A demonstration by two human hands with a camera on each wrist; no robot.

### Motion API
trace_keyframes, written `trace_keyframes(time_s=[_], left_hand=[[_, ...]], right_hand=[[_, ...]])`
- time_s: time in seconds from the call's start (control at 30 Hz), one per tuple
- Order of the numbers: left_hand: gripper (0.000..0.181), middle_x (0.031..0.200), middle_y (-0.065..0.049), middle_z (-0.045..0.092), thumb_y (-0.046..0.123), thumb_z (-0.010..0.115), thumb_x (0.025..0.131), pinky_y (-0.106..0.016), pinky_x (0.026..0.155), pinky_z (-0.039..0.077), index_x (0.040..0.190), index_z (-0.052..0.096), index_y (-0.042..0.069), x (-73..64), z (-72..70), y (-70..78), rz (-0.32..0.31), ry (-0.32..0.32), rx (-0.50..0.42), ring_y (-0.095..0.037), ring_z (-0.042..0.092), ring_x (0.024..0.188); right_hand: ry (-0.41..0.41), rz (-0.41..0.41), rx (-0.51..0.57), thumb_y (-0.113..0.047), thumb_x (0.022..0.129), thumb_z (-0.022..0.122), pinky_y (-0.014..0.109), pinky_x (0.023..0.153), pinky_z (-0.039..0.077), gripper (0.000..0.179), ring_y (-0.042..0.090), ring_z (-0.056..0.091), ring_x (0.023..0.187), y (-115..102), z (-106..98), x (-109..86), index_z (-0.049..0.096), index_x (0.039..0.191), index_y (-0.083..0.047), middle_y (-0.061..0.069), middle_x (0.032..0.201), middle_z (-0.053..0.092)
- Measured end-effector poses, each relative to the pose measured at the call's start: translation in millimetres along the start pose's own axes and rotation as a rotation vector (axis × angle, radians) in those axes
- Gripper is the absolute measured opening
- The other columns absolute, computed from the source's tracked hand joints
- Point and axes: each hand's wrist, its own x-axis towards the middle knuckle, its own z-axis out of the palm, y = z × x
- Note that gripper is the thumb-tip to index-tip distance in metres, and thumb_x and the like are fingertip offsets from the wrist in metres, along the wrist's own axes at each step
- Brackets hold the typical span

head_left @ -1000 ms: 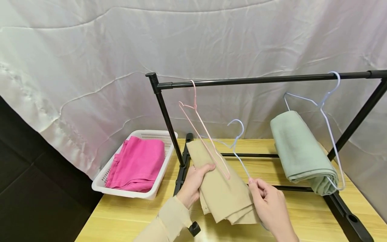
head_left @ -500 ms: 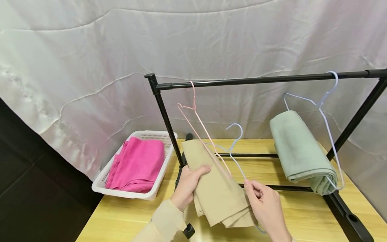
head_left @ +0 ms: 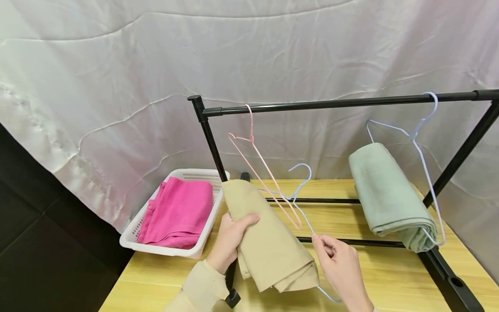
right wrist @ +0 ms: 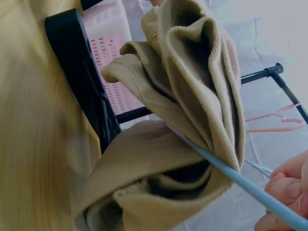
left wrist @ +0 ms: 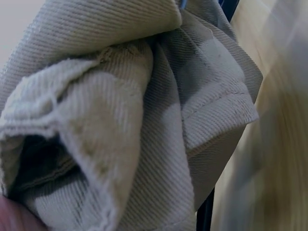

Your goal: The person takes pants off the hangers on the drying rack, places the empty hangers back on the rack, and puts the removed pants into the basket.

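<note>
One wooden table (head_left: 163, 286) is taken as the working surface, and a black rack (head_left: 215, 151) is stood upon it. At the rack's left end, above the table, a tan cloth (head_left: 269, 242) is held folded over the bar of a blue hanger (right wrist: 250, 187), with part of it left drooping below; its two sides are best evened out, since the bar could be tipped by an unbalanced load. A pink hanger (head_left: 252, 130) is hung from the rail (head_left: 335, 104) and is overlapped with the blue one in the head view; whether they are touching cannot be told, so a snag should be guarded against. The cloth is gripped by the left hand (head_left: 231, 238), its thumb laid on top; its other fingers are mostly hidden, and their spread cannot be told. The blue hanger's side wire is pinched between thumb and fingertips of the right hand (head_left: 341, 260), the other fingers curled in; that pinch should be held steady while the folds are smoothed.
</note>
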Motion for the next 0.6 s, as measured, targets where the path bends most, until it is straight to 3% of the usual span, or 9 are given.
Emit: trace_keyframes(time_s=[0.3,0.6], left_hand=[[0.038,0.098,-0.005,0.077,0.013,0.078,0.091,-0.039,0.081,0.066,0.123,0.06,0.004,0.6,-15.1,20.0,0.048,-0.017,0.056,-0.02,0.079,0.087],[0.033,0.094,-0.004,0.079,0.01,0.08,0.089,-0.037,0.08,0.066,0.117,0.064,0.005,0.0,-25.1,46.8,0.082,0.025,0.092,-0.019,0.08,0.084]], right_hand=[[0.001,-0.005,0.01,-0.02,0.106,0.07,0.023,0.047,0.028,0.047,-0.002,0.022,0.049,1,4,-0.8,0.05,0.063,-0.022,-0.008,0.051,0.028],[0.003,0.0,0.0,-0.021,0.106,0.069,0.022,0.047,0.026,0.049,-0.002,0.02,0.049,2,7,-0.1,0.048,0.062,-0.021,-0.009,0.051,0.026]])
